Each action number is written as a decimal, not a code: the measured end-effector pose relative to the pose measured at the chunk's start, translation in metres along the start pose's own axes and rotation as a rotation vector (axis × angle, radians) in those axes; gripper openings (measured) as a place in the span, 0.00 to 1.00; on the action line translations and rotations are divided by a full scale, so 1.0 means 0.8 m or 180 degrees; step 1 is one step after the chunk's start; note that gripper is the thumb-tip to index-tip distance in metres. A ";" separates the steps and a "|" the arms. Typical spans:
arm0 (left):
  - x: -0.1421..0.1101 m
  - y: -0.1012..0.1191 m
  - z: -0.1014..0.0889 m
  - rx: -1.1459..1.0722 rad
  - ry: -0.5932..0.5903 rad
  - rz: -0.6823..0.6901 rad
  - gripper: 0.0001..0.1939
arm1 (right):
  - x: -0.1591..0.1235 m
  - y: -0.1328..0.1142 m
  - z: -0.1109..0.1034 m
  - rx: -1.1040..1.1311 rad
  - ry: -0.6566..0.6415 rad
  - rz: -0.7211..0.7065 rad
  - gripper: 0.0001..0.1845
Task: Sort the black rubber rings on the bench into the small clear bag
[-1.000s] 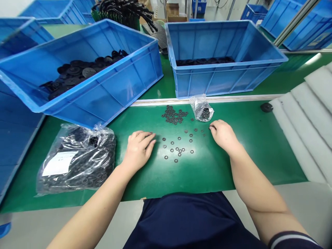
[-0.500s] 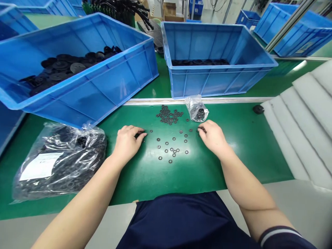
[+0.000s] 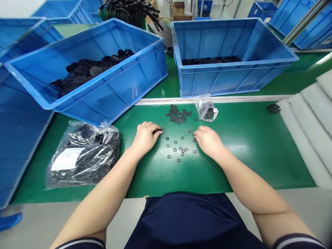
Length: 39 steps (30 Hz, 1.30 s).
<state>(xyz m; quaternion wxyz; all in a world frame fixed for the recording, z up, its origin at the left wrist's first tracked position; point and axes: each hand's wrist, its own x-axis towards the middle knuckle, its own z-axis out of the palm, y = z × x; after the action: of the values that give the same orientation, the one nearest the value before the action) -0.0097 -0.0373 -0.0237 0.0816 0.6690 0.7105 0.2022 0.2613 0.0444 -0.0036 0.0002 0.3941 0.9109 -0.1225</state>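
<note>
Small black ring washers lie scattered on the green mat between my hands. Behind them is a dense cluster of black washers. My left hand rests on the mat left of the loose ones, thumb and fingers pinched together. Dark washers show in part inside that grip. On the other side, my right hand has its fingertips closed at the mat, where a washer is mostly hidden under them. One loose washer lies just below those fingertips. A small clear bag of black rings stands beyond my right hand.
A large clear bag of black parts with a white label lies at left. Two blue crates, a left one and a right one, hold black discs behind the mat. White foam sheets and a black round part are at right.
The view has swung, shifting the scene rightward. My hands have come closer together. My left fingers now cover the spot of a nearby washer, and my right fingers cover another.
</note>
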 end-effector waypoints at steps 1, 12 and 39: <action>0.002 0.001 0.000 0.0014 -0.0033 -0.0003 0.09 | 0.000 -0.001 0.000 -0.0020 -0.0012 -0.0024 0.15; 0.016 0.012 0.002 -0.0017 -0.0102 0.0107 0.07 | -0.018 0.003 -0.007 -0.0092 0.0245 -0.0101 0.15; 0.006 0.071 0.051 -0.0485 -0.0110 0.1043 0.10 | -0.011 0.045 -0.001 0.0366 0.0506 0.0689 0.09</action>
<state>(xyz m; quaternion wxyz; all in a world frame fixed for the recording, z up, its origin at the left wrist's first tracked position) 0.0577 -0.0239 -0.0377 0.1102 0.7711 0.5731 0.2546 0.2930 0.0621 -0.0102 -0.0814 0.4979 0.8516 -0.1422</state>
